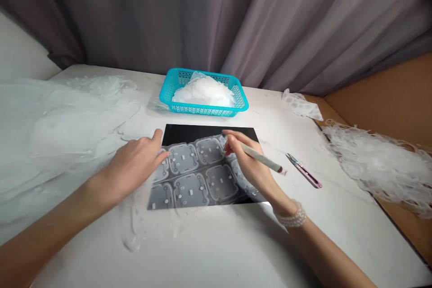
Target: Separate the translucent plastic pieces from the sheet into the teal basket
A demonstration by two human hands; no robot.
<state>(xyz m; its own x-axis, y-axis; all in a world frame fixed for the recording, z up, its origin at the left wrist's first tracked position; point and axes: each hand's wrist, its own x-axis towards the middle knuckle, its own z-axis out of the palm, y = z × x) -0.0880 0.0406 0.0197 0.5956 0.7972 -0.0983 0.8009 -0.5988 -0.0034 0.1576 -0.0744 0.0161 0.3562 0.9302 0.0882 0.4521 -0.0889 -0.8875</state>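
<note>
A black mat (pixel 209 134) lies on the white table (pixel 216 247) in front of me, with a sheet of translucent fabric marked with rounded-square shapes (pixel 199 168) spread over it. My left hand (pixel 135 166) rests flat on the sheet's left edge, fingers stretched out. My right hand (pixel 248 162) is closed in a pinch round a white pen-like tool (pixel 261 157), whose tip touches the sheet near its top right.
A turquoise basket (pixel 204 109) holding white fabric pieces stands behind the mat. Sheer white fabric (pixel 57 130) is piled at the left. Small pink snips (pixel 303 171) lie right of my hand. White trimmings (pixel 378 162) heap at the right edge. Grey curtain behind.
</note>
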